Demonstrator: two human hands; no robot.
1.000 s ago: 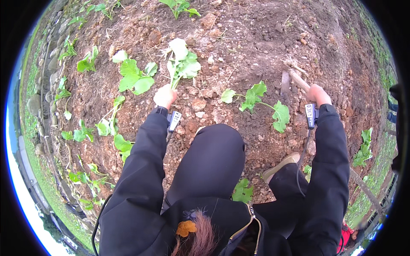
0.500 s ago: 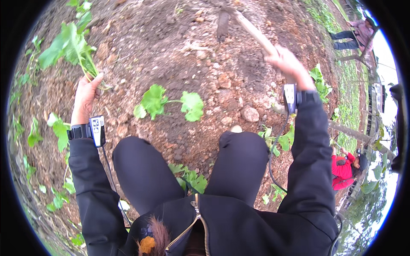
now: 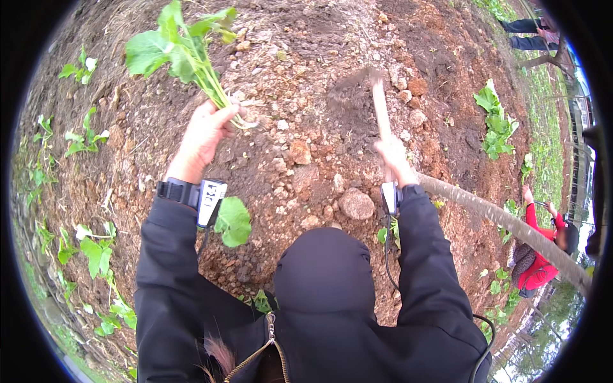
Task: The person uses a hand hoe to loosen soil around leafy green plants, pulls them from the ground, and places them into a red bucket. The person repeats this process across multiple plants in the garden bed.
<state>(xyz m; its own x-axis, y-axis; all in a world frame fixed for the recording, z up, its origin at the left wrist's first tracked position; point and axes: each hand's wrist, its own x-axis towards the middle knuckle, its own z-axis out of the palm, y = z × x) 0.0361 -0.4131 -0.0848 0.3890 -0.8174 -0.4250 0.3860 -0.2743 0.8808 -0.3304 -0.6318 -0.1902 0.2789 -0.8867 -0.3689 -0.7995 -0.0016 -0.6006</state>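
My left hand [image 3: 205, 137] holds the seedlings [image 3: 205, 73] at upper left; too hard a squeeze could bruise them, too slack a hold could drop some. My right hand [image 3: 394, 158], right of centre, grips the hoe [image 3: 381, 110], head blurred. A stray stroke could glance off the stone [image 3: 356, 203] near the middle.

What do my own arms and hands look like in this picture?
Both arms wear long black sleeves. The left hand and right hand are ungloved. Each wrist has a dark strap carrying a small boxy device with a white face; dark markings show clearly on the left one. A thin dark cable runs from each device.
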